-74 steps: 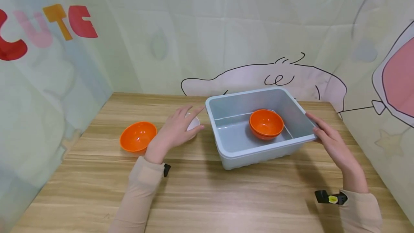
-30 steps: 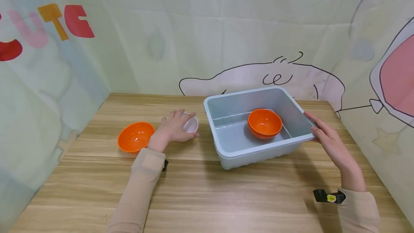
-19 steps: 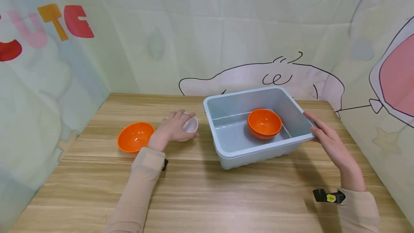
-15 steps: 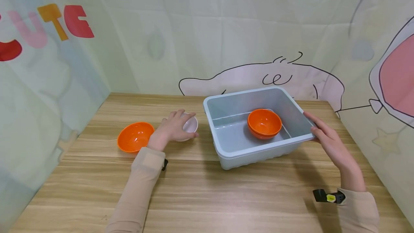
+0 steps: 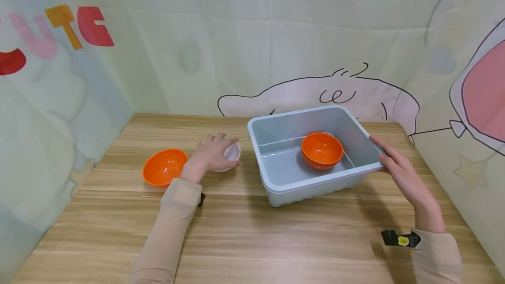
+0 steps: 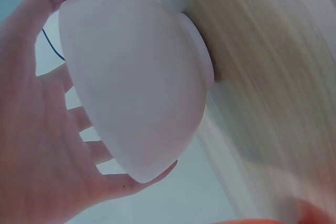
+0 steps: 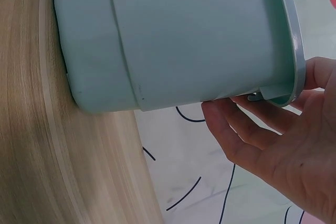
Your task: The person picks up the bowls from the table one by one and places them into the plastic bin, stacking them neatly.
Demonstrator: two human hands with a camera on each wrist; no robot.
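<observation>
My left hand (image 5: 211,154) reaches down over a small white bowl (image 5: 232,152), thumb and fingers spread across to opposite sides of its rim. In the left wrist view the thumb hooks the rim at one end and the little finger bends under the other; the bowl's foot is at the wooden surface. On the right, my right hand (image 5: 404,174) grips the rim of a light blue-grey plastic bin (image 5: 300,195), thumb on top and fingers under the lip. Inside the bin are stacked orange bowls (image 5: 322,149).
Another orange bowl (image 5: 165,168) sits on the wooden table (image 5: 252,240), left of my left wrist. A printed cloth backdrop (image 5: 197,47) stands behind the table and along both sides.
My left hand has come down onto the white bowl, its fingers moving from spread above it to its rim. The right hand keeps its hold on the bin.
</observation>
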